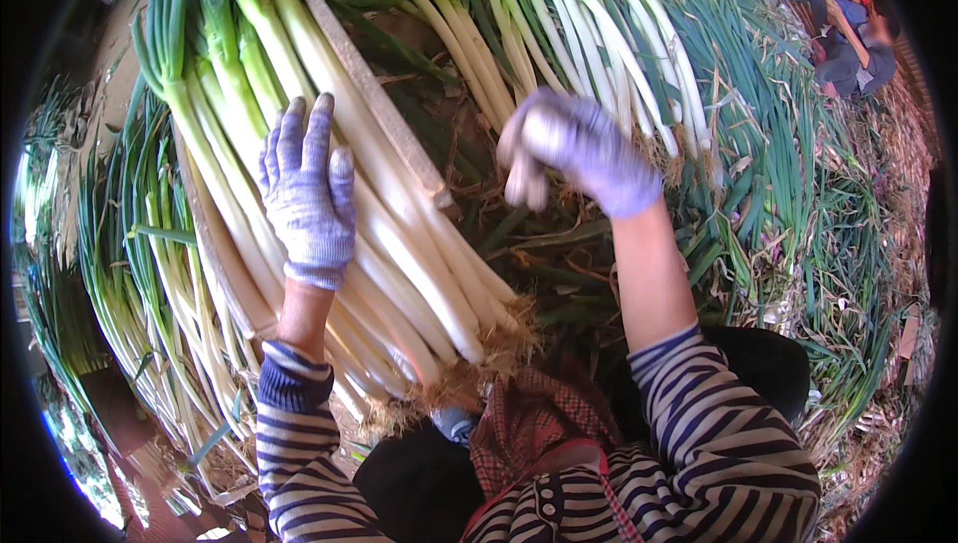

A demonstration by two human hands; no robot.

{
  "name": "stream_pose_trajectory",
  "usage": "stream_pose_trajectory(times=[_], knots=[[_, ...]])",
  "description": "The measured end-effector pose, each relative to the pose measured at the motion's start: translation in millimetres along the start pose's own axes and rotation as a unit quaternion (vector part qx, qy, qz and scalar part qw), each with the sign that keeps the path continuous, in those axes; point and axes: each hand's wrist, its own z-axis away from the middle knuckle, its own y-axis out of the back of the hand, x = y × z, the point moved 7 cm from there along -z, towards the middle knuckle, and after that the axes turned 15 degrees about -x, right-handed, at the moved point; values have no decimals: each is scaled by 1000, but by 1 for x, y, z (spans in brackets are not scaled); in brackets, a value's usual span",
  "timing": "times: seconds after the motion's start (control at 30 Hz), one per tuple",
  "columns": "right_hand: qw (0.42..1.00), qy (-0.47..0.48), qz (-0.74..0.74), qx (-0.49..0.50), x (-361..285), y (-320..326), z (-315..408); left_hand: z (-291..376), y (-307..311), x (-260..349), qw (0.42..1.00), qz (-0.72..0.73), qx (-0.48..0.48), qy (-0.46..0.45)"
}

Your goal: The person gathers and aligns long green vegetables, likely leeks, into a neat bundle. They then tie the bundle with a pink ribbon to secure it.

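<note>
A thick bundle of long white-stemmed Welsh onions (397,243) lies before me, roots towards my knees and green tops away. It rests between two wooden slats, the right slat (378,94) and the left slat (224,273). My left hand (308,191), in a pale purple knit glove, lies flat on the stems with nothing gripped. To the right of the bundle my right hand (572,150), gloved alike, is in the air and blurred by motion. Its fingers look bent, and whether they hold anything is unclear. Hairy roots (479,363) spread at the bundle's near end.
More Welsh onions lie in a row (599,41) beyond my right hand. Another heap (161,243) lies left of the bundle. Loose green leaves (778,191) cover the ground on the right. Another person (857,41) sits at the far right. A checked cloth (535,408) covers my lap.
</note>
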Motion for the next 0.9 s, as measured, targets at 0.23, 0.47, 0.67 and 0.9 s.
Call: stream_pose_trajectory(times=[0.23, 0.47, 0.67, 0.9], knots=[[792, -349, 331, 377, 139, 151, 25, -11, -16, 5, 998, -13, -60, 26], [803, -297, 283, 432, 167, 155, 11, -11, -12, 4, 998, 38, -52, 28], [898, -244, -11, 366, 95, 140, 41, -5, -11, -2, 999, 39, -31, 10], [893, -135, -224, 368, 93, 37, 106, -5, 5, -1, 994, 112, -4, 17]])
